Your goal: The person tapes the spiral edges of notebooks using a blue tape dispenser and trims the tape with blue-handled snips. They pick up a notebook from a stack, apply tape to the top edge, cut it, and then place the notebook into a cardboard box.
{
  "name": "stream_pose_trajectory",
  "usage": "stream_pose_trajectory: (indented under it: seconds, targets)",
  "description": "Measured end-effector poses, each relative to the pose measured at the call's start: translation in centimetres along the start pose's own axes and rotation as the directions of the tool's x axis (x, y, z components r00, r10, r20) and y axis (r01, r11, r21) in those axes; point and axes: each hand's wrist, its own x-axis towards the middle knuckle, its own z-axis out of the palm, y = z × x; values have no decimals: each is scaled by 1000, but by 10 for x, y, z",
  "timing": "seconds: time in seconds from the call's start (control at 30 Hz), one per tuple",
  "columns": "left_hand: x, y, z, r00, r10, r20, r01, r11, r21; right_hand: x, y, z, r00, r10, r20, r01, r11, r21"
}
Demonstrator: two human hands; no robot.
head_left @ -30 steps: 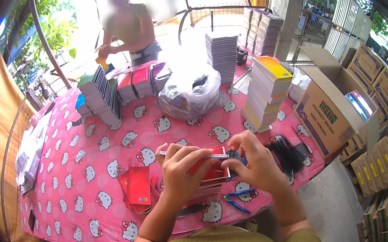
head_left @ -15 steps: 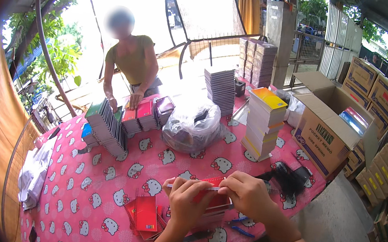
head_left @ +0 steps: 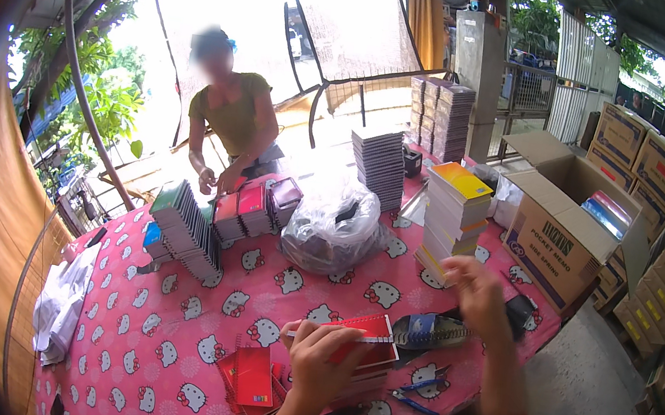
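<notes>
My left hand (head_left: 321, 355) grips a red-covered notebook (head_left: 365, 326), thumb and fingers closed over its edge. The notebook rests on a stack of notebooks (head_left: 364, 381), and a row of holes shows along its edge. My right hand (head_left: 479, 294) is raised off the notebook, in front of the yellow-topped stack; its fingers are bent and blurred, so I cannot tell whether anything is in them. Below it lies a dark blue and black object with a coil-like edge (head_left: 432, 332). Blue-handled pliers (head_left: 417, 395) lie right of the stack, and several loose red notebooks (head_left: 250, 377) lie left.
Across the pink table, a person (head_left: 235, 119) handles notebooks (head_left: 240, 208). A clear plastic bag (head_left: 329, 232), a yellow-topped paper stack (head_left: 457, 207) and a dark notebook stack (head_left: 377, 171) stand mid-table. An open carton (head_left: 555, 237) stands at the right, white cloth (head_left: 61, 302) at the left edge.
My right hand has let go of the notebook's edge and moved up and right, while my left hand still holds the notebook. The other person's hands have lifted slightly from the notebooks.
</notes>
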Motion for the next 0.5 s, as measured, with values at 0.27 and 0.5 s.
stream_pose_trajectory:
  seconds: [0.27, 0.5]
  targets:
    - [3, -4, 2, 999, 43, -18, -42, 998, 54, -101, 173, 2, 800, 278, 532, 204, 707, -677]
    - [12, 3, 4, 1000, 11, -18, -11, 1000, 13, -88, 204, -2, 760, 228, 608, 308, 698, -647]
